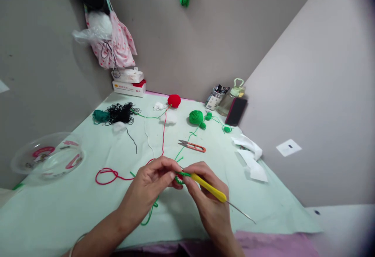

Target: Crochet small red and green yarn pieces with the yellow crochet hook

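Note:
Between my two hands is a small crochet piece (179,178) in green with some red and white. My left hand (152,184) pinches it from the left, thumb and forefinger together. My right hand (209,194) grips a crochet hook (209,187) by its yellow handle, and its metal shaft sticks out to the lower right. The hook's other tip meets the green stitches, partly hidden by my fingers. Green yarn runs from the piece up to a green yarn ball (196,117). Red yarn (107,176) loops on the cloth left of my left hand.
Orange-handled thread snips (192,146) lie beyond my hands. A red yarn ball (174,100), black yarn (122,113) and teal yarn (100,116) sit farther back. At left is a clear plastic bowl (74,165); at right, white paper (254,165), a phone (236,111) and a bottle (225,104).

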### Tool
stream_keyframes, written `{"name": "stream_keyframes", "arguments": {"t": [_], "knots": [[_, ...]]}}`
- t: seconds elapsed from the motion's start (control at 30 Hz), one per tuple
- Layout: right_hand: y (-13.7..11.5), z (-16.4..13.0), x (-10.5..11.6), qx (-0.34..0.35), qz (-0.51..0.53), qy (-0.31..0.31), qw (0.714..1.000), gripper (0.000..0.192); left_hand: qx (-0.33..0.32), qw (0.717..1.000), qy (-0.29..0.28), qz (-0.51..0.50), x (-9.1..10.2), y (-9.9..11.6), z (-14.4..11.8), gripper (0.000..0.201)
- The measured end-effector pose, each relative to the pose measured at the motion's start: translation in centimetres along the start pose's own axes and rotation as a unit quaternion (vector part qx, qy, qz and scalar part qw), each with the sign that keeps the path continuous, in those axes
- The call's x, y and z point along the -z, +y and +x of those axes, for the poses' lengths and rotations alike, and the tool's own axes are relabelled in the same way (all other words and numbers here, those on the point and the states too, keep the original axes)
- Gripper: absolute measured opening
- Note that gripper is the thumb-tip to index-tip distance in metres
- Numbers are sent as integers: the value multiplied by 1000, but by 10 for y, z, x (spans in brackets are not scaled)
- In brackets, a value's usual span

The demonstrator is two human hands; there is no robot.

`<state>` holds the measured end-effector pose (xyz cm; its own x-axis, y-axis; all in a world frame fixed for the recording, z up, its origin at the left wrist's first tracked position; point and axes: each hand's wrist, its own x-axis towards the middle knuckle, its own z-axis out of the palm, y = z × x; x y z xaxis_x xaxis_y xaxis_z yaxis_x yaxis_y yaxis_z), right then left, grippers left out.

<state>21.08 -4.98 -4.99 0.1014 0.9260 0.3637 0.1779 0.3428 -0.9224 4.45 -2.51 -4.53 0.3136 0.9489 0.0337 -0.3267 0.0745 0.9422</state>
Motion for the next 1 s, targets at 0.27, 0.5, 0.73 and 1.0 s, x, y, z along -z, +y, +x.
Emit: {"name": "stream_keyframes", "arguments": {"t": [0.27,0.5,0.73,1.0], "knots": [[2,0,3,-65,58,-8,996,8,-14,1000,-8,25,2,2,-5,13],[1,-3,1,-9,48,-19,999,10,4,998,54,35,-5,-4,-7,14],[5,-6,5,2,76,-6,997,11,14,992,64,107,2,0,0,31],[12,-8,16,-4,137,-32,990,8,99,987,-87,-95,4,8,11,52]]}}
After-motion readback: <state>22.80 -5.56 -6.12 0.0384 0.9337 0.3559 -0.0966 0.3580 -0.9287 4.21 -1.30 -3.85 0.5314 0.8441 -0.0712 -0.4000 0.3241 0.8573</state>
